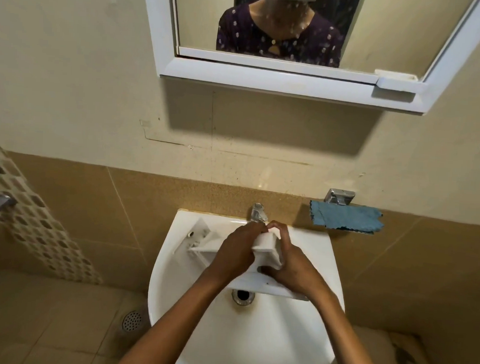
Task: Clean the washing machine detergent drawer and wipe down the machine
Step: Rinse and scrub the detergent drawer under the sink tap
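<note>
The left hand (237, 250) and the right hand (294, 266) close in a narrow grip from either side on a white plastic piece (266, 247); the left fingers curl round its left face, the right fingertips (276, 229) bend over its far end just beside the tap (258, 213), and the heel of the right hand rests low against the drawer's front panel. Whether this piece is loose or fixed to the drawer cannot be told.

The detergent drawer (203, 247) lies in the white sink (315, 248), not on any counter. Its flat front panel sits on the near side, just above the drain (243, 296), and runs left to right with the right end a little lower; its body stretches away up and to the left, towards the sink's back left corner. The held piece stands over the drawer with its long axis pointing away from the person, towards the tap.

A blue cloth (347, 221) hangs from a chrome holder (340, 196) on the tan tiled wall to the right of the sink; above is a white-framed mirror cabinet (168, 41), reflecting a person in a dark patterned top. A mosaic strip (25, 213) runs down the left wall; a round floor drain (132, 320) lies in the tiled floor to the left of the sink.
</note>
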